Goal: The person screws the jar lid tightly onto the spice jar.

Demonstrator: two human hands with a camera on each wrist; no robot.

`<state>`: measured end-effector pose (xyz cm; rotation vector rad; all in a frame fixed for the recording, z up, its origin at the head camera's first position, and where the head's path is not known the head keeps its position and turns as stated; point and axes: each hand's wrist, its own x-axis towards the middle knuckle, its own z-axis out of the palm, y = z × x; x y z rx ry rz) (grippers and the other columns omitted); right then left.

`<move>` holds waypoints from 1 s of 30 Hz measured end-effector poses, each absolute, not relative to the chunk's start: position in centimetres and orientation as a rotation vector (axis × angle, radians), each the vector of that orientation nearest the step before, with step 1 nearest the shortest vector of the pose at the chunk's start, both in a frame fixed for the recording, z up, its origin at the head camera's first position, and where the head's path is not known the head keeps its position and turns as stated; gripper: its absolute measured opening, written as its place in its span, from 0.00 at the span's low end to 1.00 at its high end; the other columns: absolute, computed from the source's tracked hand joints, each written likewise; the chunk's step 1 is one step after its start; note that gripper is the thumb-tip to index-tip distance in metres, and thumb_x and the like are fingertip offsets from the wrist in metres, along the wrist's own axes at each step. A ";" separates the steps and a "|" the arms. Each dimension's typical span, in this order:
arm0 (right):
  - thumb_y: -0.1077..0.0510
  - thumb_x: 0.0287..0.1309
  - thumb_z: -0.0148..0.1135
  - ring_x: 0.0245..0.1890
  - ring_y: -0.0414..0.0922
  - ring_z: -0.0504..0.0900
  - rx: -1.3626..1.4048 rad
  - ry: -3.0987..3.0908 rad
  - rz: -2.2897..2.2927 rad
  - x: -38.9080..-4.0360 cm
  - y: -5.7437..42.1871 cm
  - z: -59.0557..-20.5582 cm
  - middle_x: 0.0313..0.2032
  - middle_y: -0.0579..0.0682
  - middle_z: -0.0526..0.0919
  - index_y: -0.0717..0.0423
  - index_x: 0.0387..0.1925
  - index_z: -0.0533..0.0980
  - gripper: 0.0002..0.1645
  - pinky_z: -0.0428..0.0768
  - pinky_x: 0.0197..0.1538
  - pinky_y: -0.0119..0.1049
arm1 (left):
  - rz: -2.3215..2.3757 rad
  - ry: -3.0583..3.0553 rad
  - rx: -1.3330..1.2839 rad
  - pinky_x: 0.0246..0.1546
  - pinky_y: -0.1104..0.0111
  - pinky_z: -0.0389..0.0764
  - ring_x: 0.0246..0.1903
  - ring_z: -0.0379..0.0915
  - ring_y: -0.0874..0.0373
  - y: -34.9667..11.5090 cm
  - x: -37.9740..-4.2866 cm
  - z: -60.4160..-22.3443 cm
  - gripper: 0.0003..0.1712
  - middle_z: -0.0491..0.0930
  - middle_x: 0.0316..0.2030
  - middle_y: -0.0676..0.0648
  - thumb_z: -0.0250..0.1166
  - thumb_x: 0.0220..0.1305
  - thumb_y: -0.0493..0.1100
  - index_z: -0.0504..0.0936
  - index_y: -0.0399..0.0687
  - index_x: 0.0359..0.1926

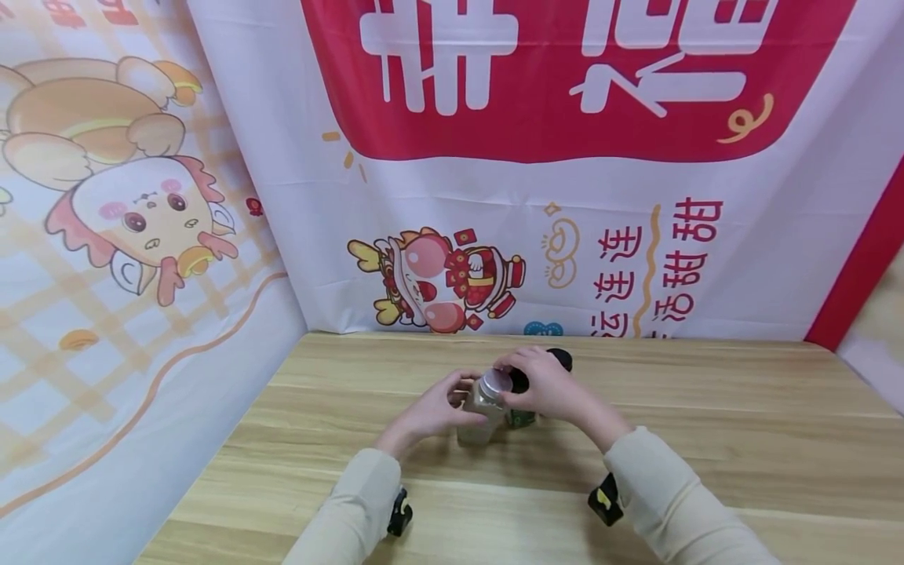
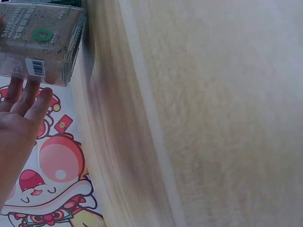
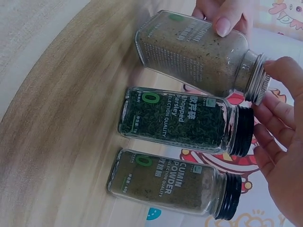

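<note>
A glass spice jar labelled cumin (image 3: 199,52), filled with brownish seasoning, leans slightly on the wooden table. My left hand (image 1: 438,404) grips its body, thumb on the near face and fingers round the other side. With thumb and fingers, my right hand (image 1: 544,384) pinches the silver screw lid (image 3: 257,78). Close beside this jar, below it in the right wrist view, stands a chopped parsley jar (image 3: 175,118) with a black lid. Beyond that is a cumin powder jar (image 3: 165,182), also black-lidded. In the head view my right hand partly hides both.
The pale wooden table (image 1: 297,486) ends at a white and red printed cloth (image 1: 311,259) hung behind it. Another printed cloth (image 1: 92,377) hangs along the left side. A black camera (image 1: 606,501) sits at the right wrist, another (image 1: 399,514) at the left.
</note>
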<state>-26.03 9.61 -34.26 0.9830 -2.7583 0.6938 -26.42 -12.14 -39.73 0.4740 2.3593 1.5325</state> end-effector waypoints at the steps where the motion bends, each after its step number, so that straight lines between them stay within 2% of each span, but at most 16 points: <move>1: 0.52 0.53 0.67 0.53 0.51 0.76 0.974 -2.757 0.684 -26.0 9.6 -34.3 0.48 0.51 0.82 0.55 0.49 0.78 0.21 0.72 0.58 0.55 | 1.531 2.362 0.467 0.68 0.50 0.64 0.63 0.67 0.46 -12.1 -26.5 -39.7 0.37 0.69 0.62 0.42 0.71 0.55 0.42 0.66 0.51 0.65; 5: 0.50 0.53 0.67 0.53 0.53 0.76 0.947 -2.742 0.644 -25.9 9.4 -34.5 0.48 0.53 0.82 0.56 0.48 0.78 0.22 0.73 0.57 0.55 | 1.498 2.391 0.428 0.64 0.51 0.69 0.61 0.69 0.46 -12.1 -26.5 -39.5 0.36 0.71 0.61 0.42 0.72 0.53 0.44 0.68 0.53 0.63; 12: 0.52 0.59 0.61 0.60 0.57 0.72 1.060 -2.705 0.640 -25.6 9.6 -34.7 0.56 0.55 0.79 0.55 0.57 0.75 0.25 0.69 0.62 0.60 | 1.469 2.402 0.404 0.63 0.51 0.71 0.62 0.68 0.45 -12.0 -26.5 -39.3 0.37 0.70 0.62 0.42 0.73 0.52 0.45 0.69 0.55 0.63; 19: 0.53 0.58 0.61 0.57 0.56 0.74 1.046 -2.697 0.643 -25.7 9.8 -34.6 0.53 0.55 0.81 0.55 0.54 0.77 0.22 0.70 0.59 0.59 | 1.458 2.411 0.405 0.62 0.51 0.72 0.61 0.69 0.46 -11.7 -26.6 -39.2 0.37 0.71 0.61 0.42 0.74 0.51 0.45 0.70 0.56 0.63; 30: 0.48 0.58 0.63 0.58 0.55 0.74 0.922 -2.799 0.629 -25.5 9.2 -34.2 0.53 0.55 0.80 0.56 0.52 0.78 0.24 0.70 0.62 0.57 | 1.472 2.400 0.417 0.63 0.50 0.70 0.62 0.68 0.44 -11.7 -26.5 -39.1 0.37 0.70 0.62 0.42 0.73 0.52 0.44 0.69 0.57 0.63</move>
